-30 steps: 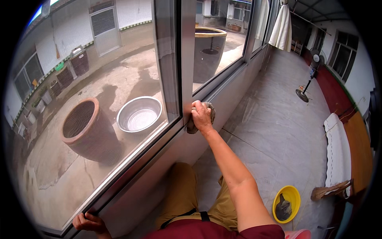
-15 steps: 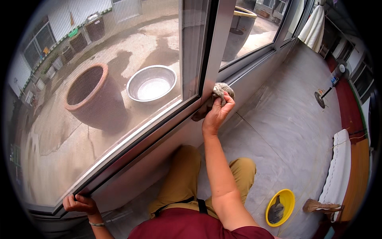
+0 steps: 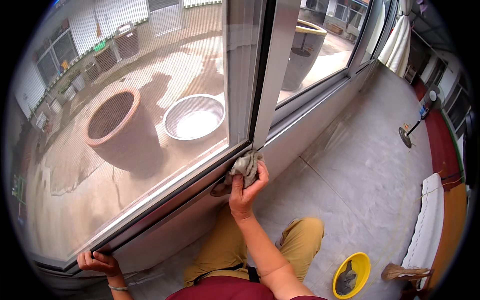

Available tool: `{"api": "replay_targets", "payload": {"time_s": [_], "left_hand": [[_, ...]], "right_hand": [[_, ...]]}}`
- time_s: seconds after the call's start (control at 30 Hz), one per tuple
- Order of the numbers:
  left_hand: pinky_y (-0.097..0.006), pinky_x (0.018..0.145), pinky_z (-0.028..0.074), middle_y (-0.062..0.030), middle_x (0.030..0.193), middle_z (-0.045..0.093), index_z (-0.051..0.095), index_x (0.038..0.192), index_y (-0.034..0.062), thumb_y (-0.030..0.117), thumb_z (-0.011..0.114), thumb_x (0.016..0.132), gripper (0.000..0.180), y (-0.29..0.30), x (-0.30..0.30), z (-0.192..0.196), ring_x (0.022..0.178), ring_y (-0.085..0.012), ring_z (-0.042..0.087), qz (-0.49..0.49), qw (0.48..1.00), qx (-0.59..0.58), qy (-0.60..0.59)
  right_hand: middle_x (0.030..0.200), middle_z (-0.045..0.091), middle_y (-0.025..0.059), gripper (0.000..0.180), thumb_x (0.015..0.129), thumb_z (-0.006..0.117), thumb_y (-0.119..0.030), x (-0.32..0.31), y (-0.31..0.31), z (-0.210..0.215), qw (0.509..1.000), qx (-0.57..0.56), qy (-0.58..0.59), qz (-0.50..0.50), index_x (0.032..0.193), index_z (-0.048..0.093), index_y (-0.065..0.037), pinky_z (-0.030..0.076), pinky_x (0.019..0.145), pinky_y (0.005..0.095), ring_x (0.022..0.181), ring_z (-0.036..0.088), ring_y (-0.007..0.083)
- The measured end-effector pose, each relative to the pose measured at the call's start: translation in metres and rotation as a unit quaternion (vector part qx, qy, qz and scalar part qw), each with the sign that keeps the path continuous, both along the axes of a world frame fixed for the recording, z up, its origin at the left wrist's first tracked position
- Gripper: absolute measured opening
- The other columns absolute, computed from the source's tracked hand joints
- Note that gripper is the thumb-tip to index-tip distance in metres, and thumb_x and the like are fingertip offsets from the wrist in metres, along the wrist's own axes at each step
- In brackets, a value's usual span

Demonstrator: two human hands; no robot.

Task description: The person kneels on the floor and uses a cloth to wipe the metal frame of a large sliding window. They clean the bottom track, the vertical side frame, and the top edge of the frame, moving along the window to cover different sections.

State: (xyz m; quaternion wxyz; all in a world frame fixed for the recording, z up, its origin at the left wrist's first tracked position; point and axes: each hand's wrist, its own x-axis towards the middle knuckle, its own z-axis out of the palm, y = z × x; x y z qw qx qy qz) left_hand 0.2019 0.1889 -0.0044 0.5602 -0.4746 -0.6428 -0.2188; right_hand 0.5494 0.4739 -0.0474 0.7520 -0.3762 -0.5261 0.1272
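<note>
A crumpled grey cloth (image 3: 246, 167) is gripped in my right hand (image 3: 245, 194), pressed against the lower metal frame (image 3: 175, 200) of the window near the upright post (image 3: 270, 75). At the lower left, my left hand (image 3: 98, 262) is closed over the frame's bottom corner, its fingers curled around the edge. A light bracelet sits on the left wrist. Behind the mesh screen, a large clay pot (image 3: 117, 130) and a silver metal basin (image 3: 194, 117) stand outside on the ground.
To the right on the grey floor stands a yellow bucket (image 3: 352, 275) with dark cloth inside. Beside it lies a straw brush (image 3: 400, 272). Farther off are a standing fan (image 3: 415, 122), a white padded cover (image 3: 425, 222) and a tied-back curtain (image 3: 397, 42).
My right hand has moved the cloth left and nearer along the frame, from beyond the post to just before it. My left hand keeps its grip on the corner. The view has tilted slightly.
</note>
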Motion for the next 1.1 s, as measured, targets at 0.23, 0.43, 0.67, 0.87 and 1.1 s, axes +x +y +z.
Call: {"api": "replay_targets", "payload": {"time_s": [0.23,0.43,0.67,0.87,1.1], "left_hand": [[-0.052,0.084,0.039,-0.0213,0.103,0.052,0.056,0.097,0.0007,0.024,0.046,0.101,0.026,0.003,0.016,0.011,0.095,-0.0376,0.048,0.021,0.999,0.024,-0.006],[-0.054,0.085,0.040,-0.0199,0.103,0.055,0.058,0.101,0.0006,0.026,0.050,0.100,0.026,0.008,0.014,0.011,0.094,-0.0393,0.049,-0.012,1.000,0.022,-0.016],[-0.053,0.085,0.040,-0.0166,0.103,0.055,0.057,0.100,0.0030,0.025,0.051,0.101,0.023,0.006,0.017,0.013,0.092,-0.0364,0.051,-0.027,0.999,0.021,-0.015],[-0.051,0.082,0.039,-0.0148,0.102,0.053,0.056,0.100,0.0032,0.026,0.050,0.101,0.023,0.010,0.015,0.013,0.091,-0.0341,0.050,-0.018,0.999,0.035,0.002],[-0.053,0.083,0.038,-0.0185,0.105,0.052,0.055,0.101,0.0014,0.025,0.050,0.100,0.024,0.016,0.013,0.006,0.093,-0.0365,0.048,-0.015,0.999,0.040,0.003]], "right_hand": [[0.130,0.047,0.0191,0.039,0.098,0.060,-0.024,0.025,0.065,0.084,0.964,0.177,-0.146,-0.134,0.124,0.045,0.000,0.033,0.109,0.0477,0.119,0.046,0.0343],[0.127,0.052,0.0182,0.032,0.094,0.062,-0.011,0.038,0.078,0.199,0.948,0.247,-0.153,-0.128,0.122,0.050,0.000,0.036,0.105,0.0467,0.117,0.047,0.0352],[0.130,0.052,0.0170,0.040,0.093,0.067,-0.020,0.055,0.112,0.391,0.933,0.339,-0.107,-0.062,0.126,0.050,-0.004,0.035,0.105,0.0447,0.123,0.046,0.0341],[0.124,0.056,0.0178,0.058,0.090,0.073,-0.035,0.047,0.111,0.391,0.967,0.247,-0.056,0.017,0.131,0.044,-0.006,0.045,0.098,0.0431,0.115,0.056,0.0322],[0.113,0.062,0.0100,0.063,0.078,0.085,-0.025,0.085,0.123,0.376,0.945,0.050,0.003,0.322,0.125,0.047,-0.005,0.052,0.091,0.0323,0.105,0.062,0.0199]]}}
